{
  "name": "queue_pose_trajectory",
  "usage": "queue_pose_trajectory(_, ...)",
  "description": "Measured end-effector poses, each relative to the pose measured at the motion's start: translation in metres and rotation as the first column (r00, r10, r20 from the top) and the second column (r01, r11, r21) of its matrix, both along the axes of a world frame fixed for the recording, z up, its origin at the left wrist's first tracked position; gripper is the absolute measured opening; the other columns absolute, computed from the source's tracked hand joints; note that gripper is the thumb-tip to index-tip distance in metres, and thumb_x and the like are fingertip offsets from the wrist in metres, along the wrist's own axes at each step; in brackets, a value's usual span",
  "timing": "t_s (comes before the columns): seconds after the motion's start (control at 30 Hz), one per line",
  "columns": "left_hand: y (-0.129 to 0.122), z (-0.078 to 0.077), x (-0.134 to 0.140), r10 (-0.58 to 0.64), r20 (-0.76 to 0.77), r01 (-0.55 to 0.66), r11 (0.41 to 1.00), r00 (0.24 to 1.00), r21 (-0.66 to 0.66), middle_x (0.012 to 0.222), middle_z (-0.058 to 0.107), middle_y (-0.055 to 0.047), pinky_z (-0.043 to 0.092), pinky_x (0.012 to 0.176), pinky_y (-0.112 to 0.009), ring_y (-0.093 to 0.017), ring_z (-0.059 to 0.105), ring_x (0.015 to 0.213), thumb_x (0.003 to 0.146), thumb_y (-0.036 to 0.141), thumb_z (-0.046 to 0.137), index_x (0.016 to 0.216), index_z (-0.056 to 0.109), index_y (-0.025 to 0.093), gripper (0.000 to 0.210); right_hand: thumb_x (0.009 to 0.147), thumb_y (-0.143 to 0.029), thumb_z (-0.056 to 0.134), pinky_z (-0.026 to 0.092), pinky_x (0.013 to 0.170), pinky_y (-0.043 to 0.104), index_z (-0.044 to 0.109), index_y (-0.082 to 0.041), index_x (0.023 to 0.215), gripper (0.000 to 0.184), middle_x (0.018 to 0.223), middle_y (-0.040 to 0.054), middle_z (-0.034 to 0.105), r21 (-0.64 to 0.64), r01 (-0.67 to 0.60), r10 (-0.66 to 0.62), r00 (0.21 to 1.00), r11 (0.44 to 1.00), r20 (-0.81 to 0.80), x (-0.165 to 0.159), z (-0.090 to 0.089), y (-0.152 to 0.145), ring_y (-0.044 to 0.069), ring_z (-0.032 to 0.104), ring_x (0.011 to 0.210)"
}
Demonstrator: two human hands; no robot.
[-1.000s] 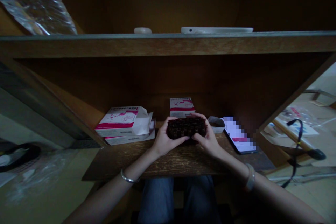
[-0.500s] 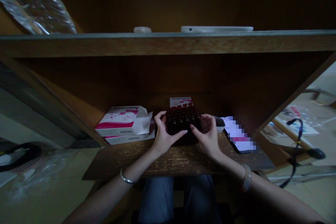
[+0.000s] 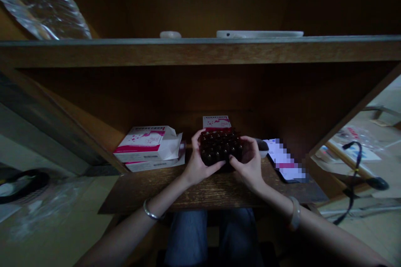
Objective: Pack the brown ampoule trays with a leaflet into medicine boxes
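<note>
Both forearms are bare, with no sleeves reaching the wrists. A thin silvery bangle (image 3: 151, 212) circles the wrist behind the left hand (image 3: 196, 166). A broader, pale, smooth bangle (image 3: 293, 213) sits on the wrist behind the right hand (image 3: 250, 167). Below the front edge of the table (image 3: 200, 194), the legs are clad in blue-grey denim trousers (image 3: 213, 238), darker between the thighs.
</note>
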State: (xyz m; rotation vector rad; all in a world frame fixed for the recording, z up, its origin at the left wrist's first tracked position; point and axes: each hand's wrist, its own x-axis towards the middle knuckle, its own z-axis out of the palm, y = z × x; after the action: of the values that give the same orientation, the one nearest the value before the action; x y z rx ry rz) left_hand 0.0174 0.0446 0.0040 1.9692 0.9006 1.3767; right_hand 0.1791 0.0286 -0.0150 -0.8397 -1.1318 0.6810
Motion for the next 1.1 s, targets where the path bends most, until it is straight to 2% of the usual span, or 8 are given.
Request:
queue_pose_trajectory(0.17,-0.001,0.002,0.002,-0.021,0.024,0.021,1.000,0.999,-0.020,0.130,0.057,-0.012,0.047,0.106,-0.046,-0.027,0.058,0.120,0.069,0.027,0.081,0.138,0.035,0.022,0.083,0.068,-0.017,0.069,0.046,0.099,0.042,0.048,-0.026,0.110,0.048,0.111,0.0044,0.055,0.011,-0.019,0.019,1.000,1.000,-0.004,-0.002,-0.001,-0.001,0.022,0.056,0.107)
queue_pose_trajectory(0.27,0.001,0.001,0.003,0.008,0.067,-0.002,0.996,0.998,-0.085,0.127,0.061,-0.010,0.047,0.106,-0.046,-0.027,0.059,0.120,0.066,0.031,0.084,0.129,0.045,0.022,0.075,0.068,-0.018,0.071,0.040,0.107,0.044,0.048,-0.026,0.112,0.050,0.126,0.0067,0.050,0.016,-0.028,0.028,1.000,0.999,0.000,0.001,-0.004,0.001,0.023,0.052,0.120)
queue_pose_trajectory(0.33,0.003,0.000,0.002,0.023,0.092,-0.010,0.991,0.995,-0.136,0.123,0.064,-0.009,0.047,0.106,-0.047,-0.027,0.061,0.118,0.064,0.033,0.086,0.125,0.049,0.022,0.073,0.069,-0.019,0.073,0.039,0.109,0.045,0.046,-0.027,0.113,0.052,0.126,0.0065,0.050,0.010,-0.056,0.056,0.998,0.998,-0.005,0.004,-0.004,0.004,0.023,0.052,0.122)
queue_pose_trajectory(0.43,0.005,0.003,-0.001,0.051,0.120,-0.032,0.988,0.991,-0.151,0.120,0.065,-0.008,0.048,0.104,-0.046,-0.026,0.062,0.115,0.062,0.034,0.087,0.123,0.051,0.021,0.072,0.070,-0.023,0.077,0.043,0.108,0.046,0.042,-0.029,0.122,0.064,0.121,0.0056,0.055,0.003,-0.104,0.104,0.994,0.995,-0.023,0.008,0.002,0.008,0.022,0.056,0.118)
queue_pose_trajectory(0.53,0.008,0.011,-0.005,0.041,0.114,-0.023,0.988,0.993,-0.156,0.122,0.064,-0.008,0.047,0.106,-0.045,-0.026,0.061,0.116,0.060,0.034,0.088,0.121,0.052,0.020,0.073,0.070,-0.028,0.082,0.041,0.111,0.047,0.045,-0.028,0.130,0.070,0.128,0.0079,0.057,-0.017,-0.165,0.166,0.986,0.986,0.024,0.014,0.009,0.013,0.024,0.055,0.122)
queue_pose_trajectory(0.7,0.017,0.017,-0.012,-0.021,0.048,0.031,0.975,0.999,-0.222,0.119,0.066,-0.008,0.049,0.104,-0.046,-0.027,0.063,0.114,0.062,0.035,0.087,0.119,0.054,0.020,0.067,0.068,-0.031,0.086,0.041,0.113,0.049,0.058,-0.026,0.125,0.064,0.130,0.0071,0.059,-0.049,-0.228,0.230,0.971,0.972,0.058,0.024,0.006,0.022,0.026,0.056,0.124)
queue_pose_trajectory(0.97,0.019,0.013,-0.018,-0.118,-0.029,0.111,0.979,0.993,-0.172,0.125,0.063,-0.011,0.045,0.108,-0.050,-0.028,0.060,0.120,0.069,0.032,0.081,0.127,0.050,0.019,0.067,0.062,-0.026,0.091,0.049,0.103,0.042,0.054,-0.030,0.117,0.067,0.119,0.0022,0.064,-0.034,-0.271,0.273,0.958,0.962,0.090,0.026,-0.002,0.028,0.022,0.061,0.113)
queue_pose_trajectory(1.1,0.016,0.014,-0.017,-0.102,-0.020,0.096,0.974,0.995,-0.207,0.127,0.063,-0.011,0.044,0.109,-0.049,-0.027,0.060,0.120,0.069,0.030,0.082,0.128,0.050,0.019,0.068,0.062,-0.027,0.090,0.050,0.102,0.040,0.053,-0.029,0.113,0.063,0.118,0.0018,0.064,-0.059,-0.295,0.299,0.950,0.954,0.089,0.027,0.000,0.029,0.021,0.062,0.113)
